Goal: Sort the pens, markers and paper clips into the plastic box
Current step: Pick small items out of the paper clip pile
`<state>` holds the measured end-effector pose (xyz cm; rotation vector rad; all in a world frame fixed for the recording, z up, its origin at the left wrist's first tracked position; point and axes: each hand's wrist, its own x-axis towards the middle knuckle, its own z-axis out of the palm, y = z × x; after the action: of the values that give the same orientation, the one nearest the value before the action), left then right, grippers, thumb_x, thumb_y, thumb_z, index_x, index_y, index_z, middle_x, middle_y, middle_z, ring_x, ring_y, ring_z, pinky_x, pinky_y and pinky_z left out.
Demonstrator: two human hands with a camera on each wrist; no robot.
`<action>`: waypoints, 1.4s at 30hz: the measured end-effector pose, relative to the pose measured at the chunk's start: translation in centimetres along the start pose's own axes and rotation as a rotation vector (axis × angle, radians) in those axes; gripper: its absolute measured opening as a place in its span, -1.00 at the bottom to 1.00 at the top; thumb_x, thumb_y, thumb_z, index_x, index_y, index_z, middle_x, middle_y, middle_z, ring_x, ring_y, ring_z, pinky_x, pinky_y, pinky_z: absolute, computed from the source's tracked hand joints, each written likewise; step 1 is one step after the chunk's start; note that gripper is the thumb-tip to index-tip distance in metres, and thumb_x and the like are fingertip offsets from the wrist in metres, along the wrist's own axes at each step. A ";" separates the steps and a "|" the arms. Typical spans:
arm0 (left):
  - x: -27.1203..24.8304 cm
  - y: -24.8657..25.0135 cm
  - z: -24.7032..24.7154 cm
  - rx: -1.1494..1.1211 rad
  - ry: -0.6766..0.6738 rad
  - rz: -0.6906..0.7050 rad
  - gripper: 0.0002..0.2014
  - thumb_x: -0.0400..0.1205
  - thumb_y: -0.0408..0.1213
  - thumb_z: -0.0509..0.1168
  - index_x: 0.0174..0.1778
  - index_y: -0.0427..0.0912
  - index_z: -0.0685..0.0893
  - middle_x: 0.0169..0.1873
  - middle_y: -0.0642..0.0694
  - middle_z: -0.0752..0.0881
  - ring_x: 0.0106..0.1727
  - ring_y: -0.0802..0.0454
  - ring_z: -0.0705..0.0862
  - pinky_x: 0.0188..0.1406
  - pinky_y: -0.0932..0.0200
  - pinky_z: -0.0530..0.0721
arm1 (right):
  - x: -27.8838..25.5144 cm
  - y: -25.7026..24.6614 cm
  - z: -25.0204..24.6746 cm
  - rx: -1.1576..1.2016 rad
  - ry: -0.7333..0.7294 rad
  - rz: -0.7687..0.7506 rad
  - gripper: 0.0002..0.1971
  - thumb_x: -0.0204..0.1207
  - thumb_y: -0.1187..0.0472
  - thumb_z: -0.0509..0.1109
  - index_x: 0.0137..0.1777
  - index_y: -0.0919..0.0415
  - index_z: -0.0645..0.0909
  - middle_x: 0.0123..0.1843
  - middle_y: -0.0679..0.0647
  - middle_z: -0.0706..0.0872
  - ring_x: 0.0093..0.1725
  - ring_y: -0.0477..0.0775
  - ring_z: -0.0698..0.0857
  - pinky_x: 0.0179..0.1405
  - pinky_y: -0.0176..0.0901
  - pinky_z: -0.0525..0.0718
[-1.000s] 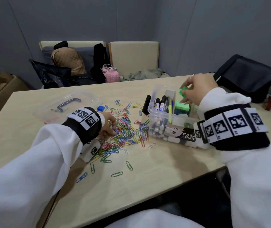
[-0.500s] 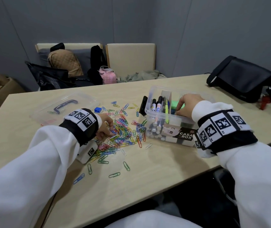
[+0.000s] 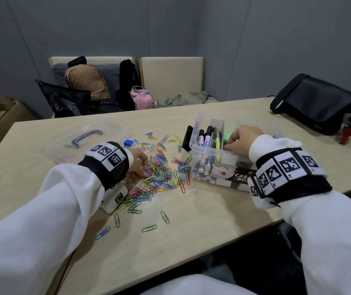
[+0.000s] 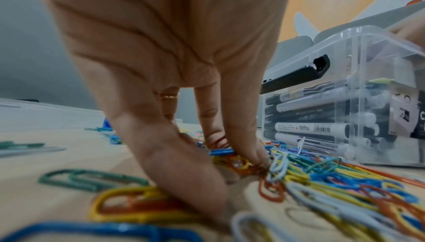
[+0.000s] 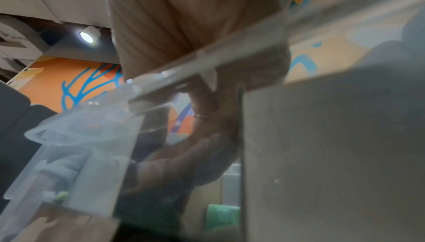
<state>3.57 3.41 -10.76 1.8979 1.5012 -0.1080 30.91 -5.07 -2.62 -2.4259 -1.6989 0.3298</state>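
Pale wooden counter (image 3: 223,211) before grey walls carries a clear plastic box (image 3: 204,167) of markers (image 3: 207,141) at 1 o'clock. Left hand (image 3: 137,165) pinches coloured paper clips (image 3: 161,173) in the centre heap. Right hand (image 3: 241,139) reaches into the box, its grip hidden.

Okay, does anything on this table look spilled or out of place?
Yes: the coloured paper clips lie scattered loose on the table beside the plastic box, a few strays nearer the front edge. The box's lid lies off, apart.
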 end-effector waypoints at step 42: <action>-1.2 -0.6 -0.3 -0.114 0.057 0.065 -0.77 0.48 -0.46 0.47 -0.04 -0.21 0.59 -0.32 -0.15 0.65 -0.50 0.03 0.72 -0.42 0.08 0.79 | -1.6 -11.8 9.7 -0.214 -0.261 -0.389 -0.76 0.52 0.21 0.43 0.17 0.19 0.71 0.14 0.11 0.74 0.07 0.14 0.74 -0.01 -0.13 0.69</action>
<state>2.57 2.66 -10.23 1.8704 1.4494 0.0606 17.06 -2.47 -8.81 -2.1873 -2.3778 0.4438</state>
